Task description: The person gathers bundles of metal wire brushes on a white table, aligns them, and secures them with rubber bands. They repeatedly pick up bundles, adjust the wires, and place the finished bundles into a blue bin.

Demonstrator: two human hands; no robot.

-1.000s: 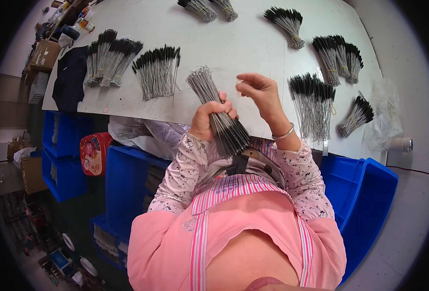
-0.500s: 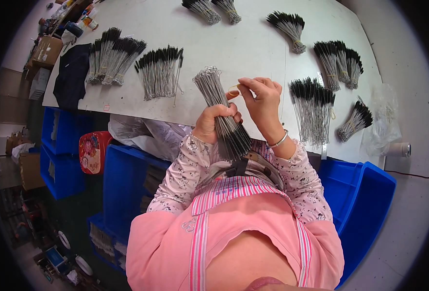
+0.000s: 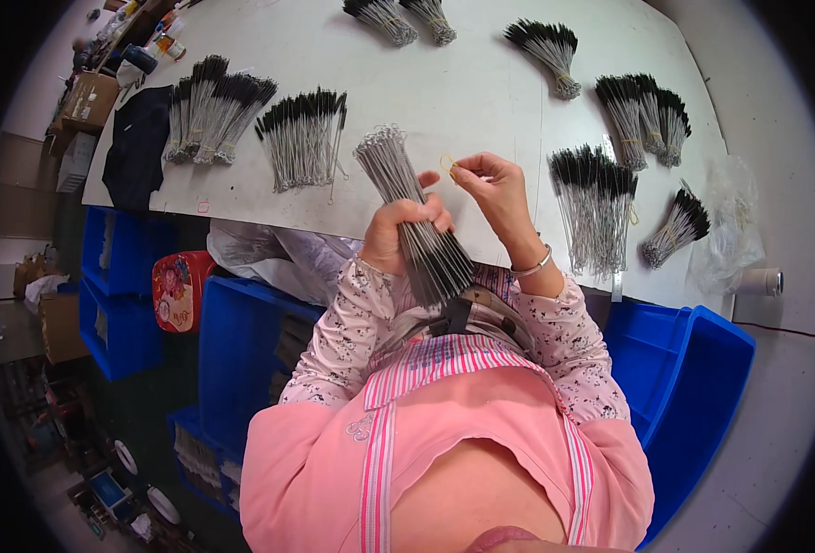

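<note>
A thick bundle of wire-handled brushes [image 3: 395, 171] is gripped in my left hand [image 3: 395, 228] above the table's near edge. Its looped wire ends point up and away from me, while the black bristles hang toward my apron. Just right of the bundle, my right hand [image 3: 497, 192] pinches a thin yellow rubber band [image 3: 446, 162] between thumb and fingertips. The band forms a small loose loop, apart from the bundle. Left of my hands lies a loose row of the same brushes [image 3: 302, 138], and another loose row [image 3: 594, 212] lies to the right.
Banded brush bundles lie on the white table [image 3: 444, 88], at the left [image 3: 214, 111], far side [image 3: 546, 55] and right [image 3: 643, 115]. Dark cloth [image 3: 138, 147] covers the left corner. Blue bins [image 3: 693, 387] flank me below the table; a red stool [image 3: 181, 290] stands left.
The rubber band has come away from the fingers of my left hand and now hangs only from my right. The bundle has tilted slightly, its looped ends shifting left.
</note>
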